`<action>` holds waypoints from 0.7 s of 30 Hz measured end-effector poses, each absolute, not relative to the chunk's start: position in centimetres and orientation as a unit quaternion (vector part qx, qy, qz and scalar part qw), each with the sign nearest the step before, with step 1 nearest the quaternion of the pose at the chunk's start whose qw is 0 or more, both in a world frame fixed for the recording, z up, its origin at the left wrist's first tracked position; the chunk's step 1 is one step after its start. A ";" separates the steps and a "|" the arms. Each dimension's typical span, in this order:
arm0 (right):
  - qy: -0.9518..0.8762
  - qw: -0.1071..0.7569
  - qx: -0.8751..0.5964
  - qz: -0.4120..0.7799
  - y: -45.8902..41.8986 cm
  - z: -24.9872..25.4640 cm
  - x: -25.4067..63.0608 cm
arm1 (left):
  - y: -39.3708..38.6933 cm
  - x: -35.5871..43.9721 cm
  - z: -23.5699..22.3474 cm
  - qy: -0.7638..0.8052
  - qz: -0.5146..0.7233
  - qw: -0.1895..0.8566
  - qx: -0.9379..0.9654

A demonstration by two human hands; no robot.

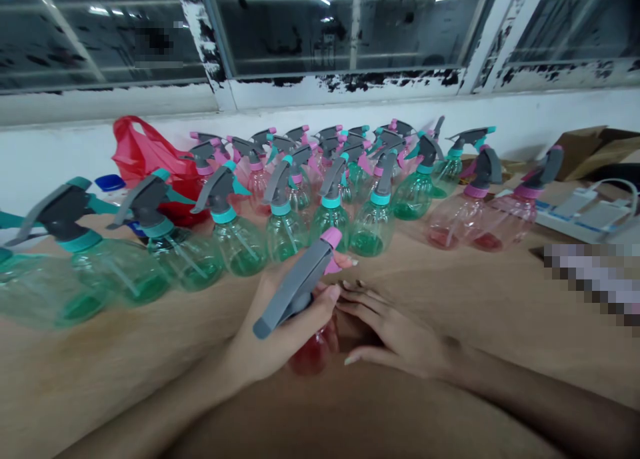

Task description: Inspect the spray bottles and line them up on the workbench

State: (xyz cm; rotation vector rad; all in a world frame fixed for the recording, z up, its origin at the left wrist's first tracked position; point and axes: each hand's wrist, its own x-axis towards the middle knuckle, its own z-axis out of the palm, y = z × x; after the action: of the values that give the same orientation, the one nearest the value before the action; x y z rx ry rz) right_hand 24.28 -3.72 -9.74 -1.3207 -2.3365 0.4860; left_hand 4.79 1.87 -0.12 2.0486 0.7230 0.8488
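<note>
My left hand [273,325] is wrapped round the neck of a pink spray bottle [315,352] that has a grey trigger head [295,285] with a pink nozzle. The bottle stands on the wooden table [450,299] close in front of me. My right hand [395,329] rests beside the bottle's body, its fingers stretched towards it and touching it; the bottle's lower part is partly hidden by both hands.
Behind stand several green spray bottles [240,239] with teal collars and several pink ones [455,219], in rows up to the white wall. A red plastic bag [145,155] lies at the back left. A cardboard box [595,145] and a white power strip [580,215] are at the right.
</note>
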 end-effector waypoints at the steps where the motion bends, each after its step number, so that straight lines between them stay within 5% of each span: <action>1: -0.838 0.204 -0.475 0.172 -3.7 -9.6 24.3 | 1.9 4.8 -0.2 0.290 0.334 0.391 0.807; 21: -0.840 0.205 -0.474 0.166 -3.4 -10.0 24.7 | 1.8 4.6 0.4 0.307 0.288 0.388 0.820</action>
State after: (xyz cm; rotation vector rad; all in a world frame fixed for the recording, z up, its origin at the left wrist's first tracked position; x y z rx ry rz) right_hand 24.70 -3.38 -10.02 -1.3225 -2.3423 0.4625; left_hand 4.63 1.80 0.44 2.0857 0.7813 0.7330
